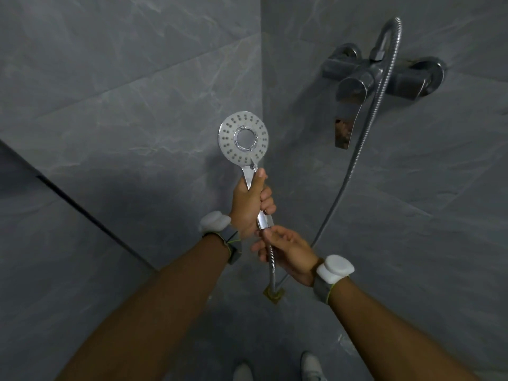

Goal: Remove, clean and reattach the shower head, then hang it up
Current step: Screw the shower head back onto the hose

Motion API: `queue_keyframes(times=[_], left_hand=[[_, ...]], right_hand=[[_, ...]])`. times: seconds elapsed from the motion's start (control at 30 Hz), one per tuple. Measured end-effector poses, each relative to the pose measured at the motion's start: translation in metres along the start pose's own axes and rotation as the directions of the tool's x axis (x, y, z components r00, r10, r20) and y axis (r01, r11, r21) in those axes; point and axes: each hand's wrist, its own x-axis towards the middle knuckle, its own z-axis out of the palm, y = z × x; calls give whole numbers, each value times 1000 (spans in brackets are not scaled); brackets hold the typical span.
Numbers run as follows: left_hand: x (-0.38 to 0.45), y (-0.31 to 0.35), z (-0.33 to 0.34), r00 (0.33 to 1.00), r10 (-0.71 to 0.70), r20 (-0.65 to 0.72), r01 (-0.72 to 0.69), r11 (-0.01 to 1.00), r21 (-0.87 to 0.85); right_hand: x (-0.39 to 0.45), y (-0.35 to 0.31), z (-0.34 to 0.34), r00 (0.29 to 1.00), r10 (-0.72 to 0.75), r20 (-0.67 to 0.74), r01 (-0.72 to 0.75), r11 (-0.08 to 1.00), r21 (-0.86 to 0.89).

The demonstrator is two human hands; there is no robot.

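No legible text, brand, number or sign appears anywhere in view. The shower head [243, 138], mixer tap [382, 72] and white wrist bands [334, 268] carry no readable markings.

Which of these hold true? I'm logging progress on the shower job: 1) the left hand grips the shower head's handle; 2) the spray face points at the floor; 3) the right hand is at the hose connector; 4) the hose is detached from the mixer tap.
1) True: the left hand grips the shower head by its handle.
2) False: the spray face looks toward the camera.
3) True: the right hand pinches the hose connector.
4) False: it joins the mixer tap.
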Motion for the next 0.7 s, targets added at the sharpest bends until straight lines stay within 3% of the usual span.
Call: queue_keyframes(times=[0.07, 0.13, 0.3, 0.4, 0.57, 0.63, 0.7], left_hand=[[1, 3, -2, 997, -50, 62, 52, 999, -16], [3, 1, -4, 997, -38, 60, 37, 999, 10], [9, -8, -2, 996, 68, -51, -65, 996, 61], [13, -6, -4, 996, 51, -69, -49, 998, 33], [13, 0, -6, 1000, 4, 16, -5, 1000, 20], [14, -2, -4, 1000, 19, 22, -21, 997, 73], [14, -7, -2, 999, 51, 0, -50, 990, 131]], right_hand=[[-1, -3, -5, 987, 107, 124, -117, 990, 73], [-1, -5, -7, 983, 121, 137, -130, 990, 58], [6, 0, -1, 973, -98, -210, 70, 988, -140], [6, 1, -2, 977, -129, -170, 107, 985, -132], [5, -5, -7, 999, 30, 24, -31, 999, 15], [7, -7, -6, 996, 83, 15, -83, 996, -9], [11, -11, 1, 993, 86, -86, -100, 979, -175]])
